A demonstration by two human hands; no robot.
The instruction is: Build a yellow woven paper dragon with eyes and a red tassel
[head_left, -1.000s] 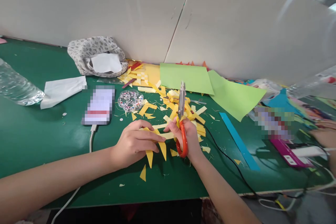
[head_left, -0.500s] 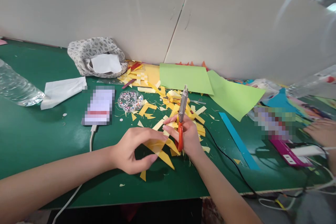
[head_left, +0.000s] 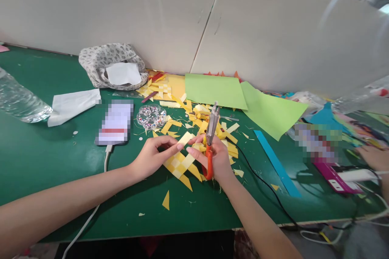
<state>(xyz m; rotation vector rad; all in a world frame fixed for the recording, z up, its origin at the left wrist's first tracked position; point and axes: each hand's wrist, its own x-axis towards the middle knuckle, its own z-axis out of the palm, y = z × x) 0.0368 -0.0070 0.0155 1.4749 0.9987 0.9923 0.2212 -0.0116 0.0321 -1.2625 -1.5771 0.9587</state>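
A woven piece of yellow and pale yellow paper strips [head_left: 176, 164] is pinched between the thumb and fingers of my left hand [head_left: 152, 156]. Its lower ends are cut to slanted points. My right hand [head_left: 222, 162] holds scissors [head_left: 209, 158] with orange handles, their blades pointing away from me. The right thumb and index finger reach to the paper's right side; whether they grip it, I cannot tell. Yellow paper scraps [head_left: 200, 115] lie heaped just beyond both hands. A loose yellow triangle [head_left: 165, 200] rests on the green table nearer to me.
A phone [head_left: 115, 123] on a white cable and a clear flower-shaped case [head_left: 151, 117] lie left of the scraps. Green paper sheets [head_left: 215, 91] lie behind, a blue strip [head_left: 276, 164] to the right. Another person's hand [head_left: 372, 157] is at the far right.
My left hand has closed its fingers onto the woven paper, which now shows its checkered face. The right hand still holds the scissors, slightly turned. A yellow triangle now lies separate on the table.
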